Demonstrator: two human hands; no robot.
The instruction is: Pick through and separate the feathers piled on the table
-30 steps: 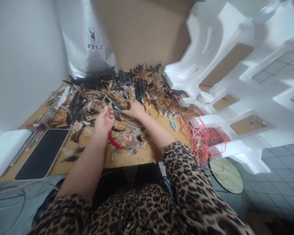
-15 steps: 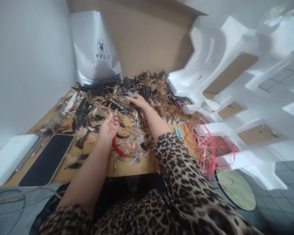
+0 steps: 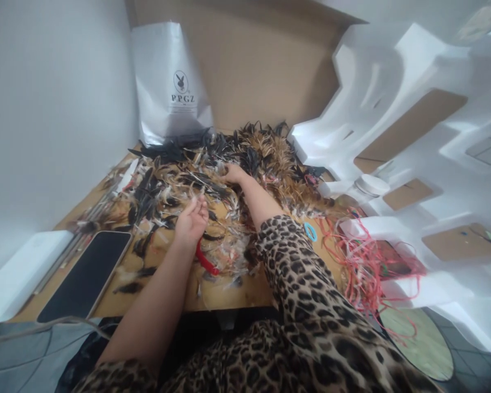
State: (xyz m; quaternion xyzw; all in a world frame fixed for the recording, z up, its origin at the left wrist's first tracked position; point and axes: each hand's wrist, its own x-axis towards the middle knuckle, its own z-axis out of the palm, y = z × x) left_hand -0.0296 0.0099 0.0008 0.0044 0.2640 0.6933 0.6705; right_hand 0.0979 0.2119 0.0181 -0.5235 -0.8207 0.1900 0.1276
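Loose black, brown and pale feathers (image 3: 180, 180) are spread over the tan tabletop (image 3: 167, 297). My left hand (image 3: 193, 219), palm turned up, is closed in a pinch above the near part of them, with a small pale feather (image 3: 202, 193) at its fingertips. Further off, my right hand (image 3: 234, 174) reaches into the feathers, thumb and fingers closed at a pale feather whose outline is blurred. A curved red handle (image 3: 208, 263) sticks out beside my left wrist; the rest of it is hidden.
A white bag (image 3: 167, 87) stands at the back. Left lie a phone (image 3: 85, 275), a white box-like object (image 3: 28, 267) and thin sticks. Bundled brown feathers (image 3: 274, 150) lie back right. To the right are a blue ring (image 3: 310, 232), tangled pink strings (image 3: 364, 267) and a white plastic chair (image 3: 393, 93).
The whole view has shifted, so things appear slightly right and lower. My right fingers are a little deeper in the feathers; my left hand keeps its pinch.
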